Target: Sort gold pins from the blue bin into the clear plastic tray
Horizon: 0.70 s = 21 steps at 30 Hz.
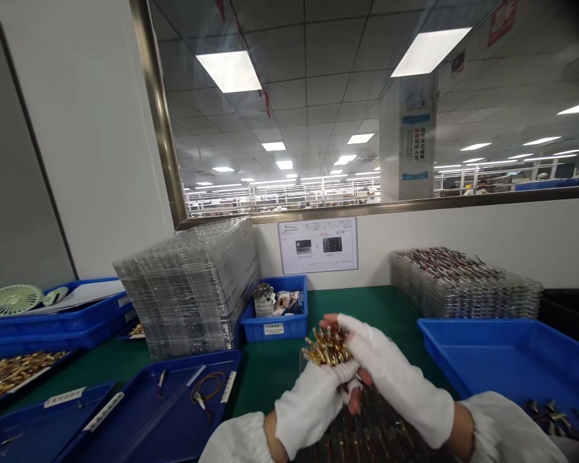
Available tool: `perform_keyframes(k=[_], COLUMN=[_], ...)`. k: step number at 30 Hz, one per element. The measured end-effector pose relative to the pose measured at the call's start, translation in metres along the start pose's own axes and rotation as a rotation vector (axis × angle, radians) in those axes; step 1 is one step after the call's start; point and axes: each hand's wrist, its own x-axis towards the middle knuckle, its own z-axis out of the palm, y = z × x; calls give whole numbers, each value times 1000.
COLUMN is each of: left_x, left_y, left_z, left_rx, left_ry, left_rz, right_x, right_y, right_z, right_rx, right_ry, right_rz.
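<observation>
A bundle of small gold-coloured metal parts (326,347) is gathered between my two hands, with its shiny ends facing up and left. My left hand (321,389), in a white fingerless glove, is closed around the bundle from below. Over its right side curls my right hand (371,350), gloved the same way, its fingertips at the top of the bundle. The lower ends of the parts are hidden by my hands. Beneath my wrists lies a dark tray (371,437) with rows of slim, wired pieces.
Tall stacked clear trays (188,289) stand left; a small blue bin (275,331) sits beside them. Blue trays (149,405) hold a few wired parts. At right are clear trays topped with wired pieces (453,263) and a large blue bin (492,354). A sheet (318,245) hangs behind.
</observation>
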Motion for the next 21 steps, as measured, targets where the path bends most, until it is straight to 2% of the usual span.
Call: perform_keyframes(k=[3, 6, 10, 15, 18, 21], left_x=[2, 4, 4, 3, 2, 2], left_y=[3, 6, 5, 2, 2, 5], left_z=[2, 0, 0, 3, 4, 3], left_rx=[-212, -350, -286, -162, -160, -192], left_ry=[-89, -123, -124, -138, -143, -207], left_rz=[-212, -290, -277, -245, -228, -236], right_x=[10, 17, 16, 13, 14, 16], right_y=[5, 9, 11, 14, 18, 20], right_z=[-8, -14, -15, -10, -9, -12], right_rx=[451, 645, 658, 491, 382, 435], right_ry=[90, 110, 78, 42, -12, -34], right_rz=[237, 315, 316, 254, 205, 203])
